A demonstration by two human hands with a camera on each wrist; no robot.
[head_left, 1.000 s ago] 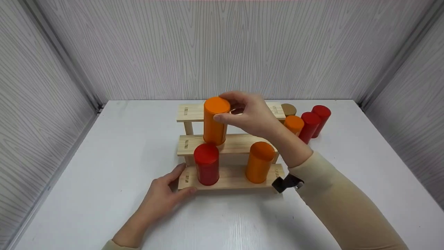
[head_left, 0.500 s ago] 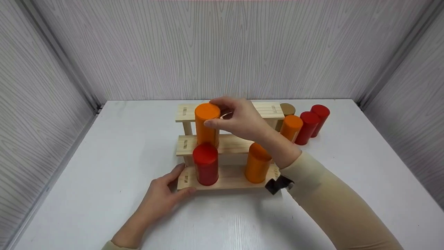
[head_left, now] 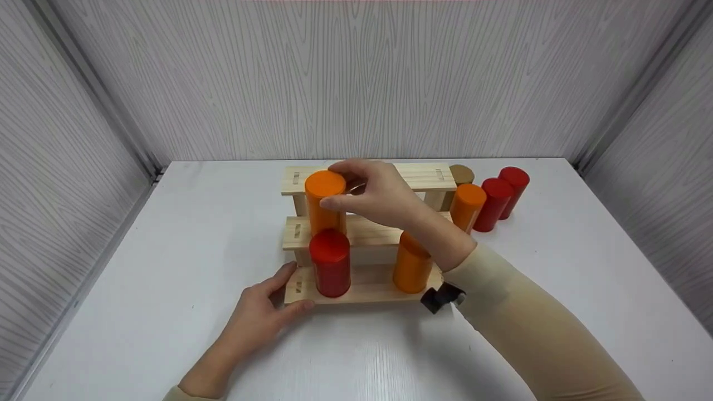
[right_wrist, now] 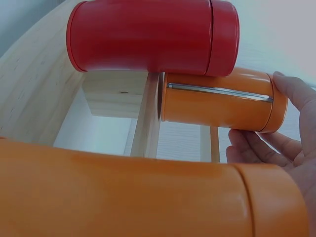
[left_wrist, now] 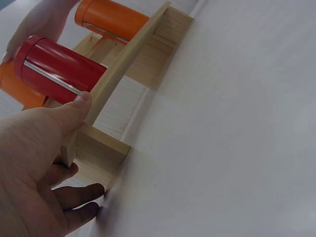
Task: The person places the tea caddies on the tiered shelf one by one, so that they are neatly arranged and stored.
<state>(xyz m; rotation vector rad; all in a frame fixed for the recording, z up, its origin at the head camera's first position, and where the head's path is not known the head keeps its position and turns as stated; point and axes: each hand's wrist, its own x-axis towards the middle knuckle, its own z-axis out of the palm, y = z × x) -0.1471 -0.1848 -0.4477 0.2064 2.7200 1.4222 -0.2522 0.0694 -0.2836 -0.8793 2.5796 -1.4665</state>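
A three-tier wooden display rack (head_left: 370, 282) stands on the white table. My left hand (head_left: 259, 312) grips the left end of its lowest board, with the thumb (left_wrist: 79, 106) on the front edge. With my right hand (head_left: 379, 192) I pinch the lid of an orange canister (head_left: 324, 192), thumb in front and fingers behind. It stands upright at the left of the middle tier, its base right at the board in the right wrist view. On the lowest tier are a red canister (head_left: 333, 267) at left and an orange canister (head_left: 411, 274) at right, partly under my right forearm.
To the rack's right stand a small orange canister (head_left: 469, 206), two red canisters (head_left: 493, 206) and a tan-lidded canister (head_left: 462, 174) partly behind the rack. Pale wood-grain panels (head_left: 356, 78) enclose the table at the back and sides.
My right hand has brought the orange canister left and down onto the left of the middle tier, behind the red one. My left hand has stayed on the rack.
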